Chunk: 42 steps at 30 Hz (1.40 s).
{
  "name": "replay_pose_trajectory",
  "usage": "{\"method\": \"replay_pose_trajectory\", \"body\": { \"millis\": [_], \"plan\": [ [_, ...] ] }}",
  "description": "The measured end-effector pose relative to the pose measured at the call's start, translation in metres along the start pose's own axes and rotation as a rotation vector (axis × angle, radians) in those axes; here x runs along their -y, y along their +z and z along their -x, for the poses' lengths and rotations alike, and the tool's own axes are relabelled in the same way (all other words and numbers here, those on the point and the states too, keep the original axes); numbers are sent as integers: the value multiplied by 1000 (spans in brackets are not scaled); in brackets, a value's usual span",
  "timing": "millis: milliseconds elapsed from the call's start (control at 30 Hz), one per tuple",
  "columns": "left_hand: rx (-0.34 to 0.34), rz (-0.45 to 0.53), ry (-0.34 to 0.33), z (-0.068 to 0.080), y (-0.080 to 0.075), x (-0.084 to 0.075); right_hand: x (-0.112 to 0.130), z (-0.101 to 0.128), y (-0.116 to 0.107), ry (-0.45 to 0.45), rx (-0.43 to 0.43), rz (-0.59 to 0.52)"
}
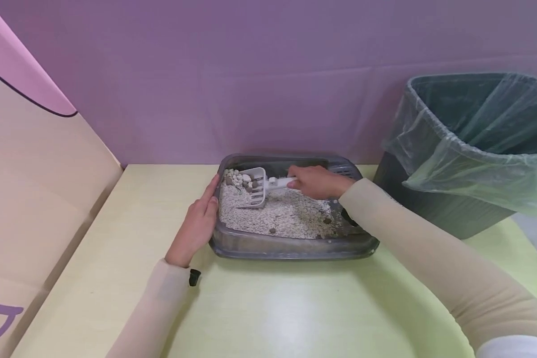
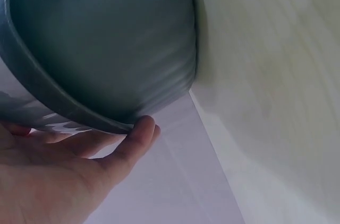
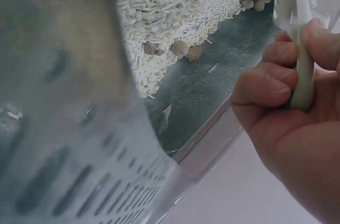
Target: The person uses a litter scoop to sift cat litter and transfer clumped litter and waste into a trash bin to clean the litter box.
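A person in beige sleeves is working with both hands over a dark grey litter tray (image 1: pixel 291 248), which is standing on a pale yellow table (image 1: pixel 268 308) in front of a purple backdrop (image 1: pixel 268 99). The right hand (image 1: pixel 315 182) is gripping the handle of a white slotted scoop (image 1: pixel 273 184), its fingers curling round it and its thumb pressing along it. The scoop is sitting inside the tray's left half, its basket pointing left toward the back corner. Pale and brown lumps (image 1: pixel 239 179) are crowding together at the basket; they seem to be lying partly in it, though the view is too coarse to tell how many it is actually holding. The left hand (image 1: pixel 196 226) is holding the tray by its left rim, thumb and fingers pinching the edge between them. Pale litter (image 1: pixel 286 214) is covering much of the tray's floor, and a few dark lumps (image 1: pixel 327 221) are lying loose toward the front and right. To the right, a dark grey bin (image 1: pixel 434 199) is standing near the tray, a translucent bag (image 1: pixel 470 174) lining it and draping over its rim.
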<state>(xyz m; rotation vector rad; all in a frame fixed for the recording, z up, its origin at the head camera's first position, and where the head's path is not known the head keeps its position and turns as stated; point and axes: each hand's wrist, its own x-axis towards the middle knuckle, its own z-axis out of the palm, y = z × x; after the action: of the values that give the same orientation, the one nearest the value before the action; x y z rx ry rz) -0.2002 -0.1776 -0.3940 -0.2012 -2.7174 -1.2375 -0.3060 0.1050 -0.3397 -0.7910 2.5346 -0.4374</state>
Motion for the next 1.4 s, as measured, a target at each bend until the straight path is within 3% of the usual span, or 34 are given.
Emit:
{"method": "replay_pose_trajectory", "body": {
  "millis": [133,267,500,633,900,1400],
  "plan": [
    [3,18,-6,0,0,1,0,7,0,-28,3,-8],
    [7,27,0,1,0,3,1,25,3,-63,-54,-5],
    [-3,45,9,1,2,7,-3,67,19,-105,-308,68],
    [-4,32,2,-1,2,8,-10,80,40,-107,-453,-24],
    [3,16,-2,-3,3,13,-22,82,81,-97,-639,-233],
    [-16,15,2,-3,-2,16,-23,75,88,-120,-835,-289]
  ]
}}
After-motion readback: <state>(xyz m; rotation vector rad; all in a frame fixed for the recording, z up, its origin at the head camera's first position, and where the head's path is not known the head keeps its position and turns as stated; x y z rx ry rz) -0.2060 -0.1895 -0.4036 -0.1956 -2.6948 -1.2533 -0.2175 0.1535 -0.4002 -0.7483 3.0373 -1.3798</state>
